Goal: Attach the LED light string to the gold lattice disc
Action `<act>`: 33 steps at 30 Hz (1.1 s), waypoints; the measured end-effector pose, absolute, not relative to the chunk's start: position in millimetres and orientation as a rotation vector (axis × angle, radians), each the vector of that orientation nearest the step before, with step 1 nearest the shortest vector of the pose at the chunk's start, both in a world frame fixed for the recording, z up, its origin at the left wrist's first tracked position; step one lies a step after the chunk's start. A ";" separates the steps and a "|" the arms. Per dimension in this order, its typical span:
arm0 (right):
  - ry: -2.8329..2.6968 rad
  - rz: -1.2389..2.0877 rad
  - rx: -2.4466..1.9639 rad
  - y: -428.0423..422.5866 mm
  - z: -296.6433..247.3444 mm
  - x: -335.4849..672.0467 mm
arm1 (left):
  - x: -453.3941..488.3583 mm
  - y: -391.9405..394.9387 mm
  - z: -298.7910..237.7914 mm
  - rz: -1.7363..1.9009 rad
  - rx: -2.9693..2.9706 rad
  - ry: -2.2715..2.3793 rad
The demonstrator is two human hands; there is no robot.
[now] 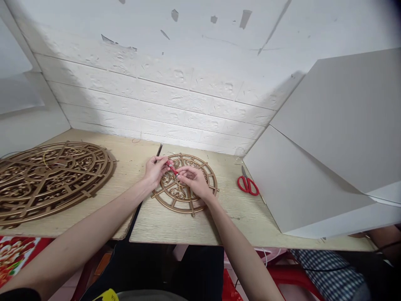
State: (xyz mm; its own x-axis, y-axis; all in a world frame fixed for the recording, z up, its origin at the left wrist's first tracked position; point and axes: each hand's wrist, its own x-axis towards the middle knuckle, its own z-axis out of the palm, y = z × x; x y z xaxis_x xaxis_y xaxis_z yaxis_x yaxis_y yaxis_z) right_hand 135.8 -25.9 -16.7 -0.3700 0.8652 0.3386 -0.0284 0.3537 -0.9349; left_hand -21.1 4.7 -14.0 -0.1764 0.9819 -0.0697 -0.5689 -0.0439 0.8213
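Scissors (248,184) lie right of the disc (175,200), apart from it. Disc stack (46,177) at far left, board (313,188) leaning at right. Left hand (156,169) and right hand (196,180) are over the disc centre, both pinched on the red piece (172,168), which is tilted just above the disc. Bare table (175,228) toward the near edge.

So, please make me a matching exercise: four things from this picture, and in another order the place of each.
1 scissors
2 stack of big gold discs
3 small gold disc
4 red piece

A pinched between left hand and right hand
B far left on the table
C flat under the hands
D right of the small disc

Pairs: 1-D, 2-B, 3-C, 4-A
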 end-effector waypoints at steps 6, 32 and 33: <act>-1.857 0.833 -0.803 -29.3 -19.7 136.4 | -18.9 5.7 -18.5 1.587 0.702 0.860; -1.753 0.975 -0.767 -30.2 -21.0 135.3 | -20.0 4.9 -15.7 1.519 0.656 0.858; -1.768 0.945 -0.767 -28.9 -22.2 136.3 | -19.9 4.9 -16.2 1.518 0.669 0.855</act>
State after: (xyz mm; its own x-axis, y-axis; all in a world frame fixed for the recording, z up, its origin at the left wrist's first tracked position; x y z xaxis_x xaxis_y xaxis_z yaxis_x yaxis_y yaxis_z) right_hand 136.3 -28.9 -22.2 -0.3473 0.8239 0.4479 0.0851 0.5034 -0.8599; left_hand -19.9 4.9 -16.2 -0.1248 0.9903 -0.0618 -0.5663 -0.0200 0.8240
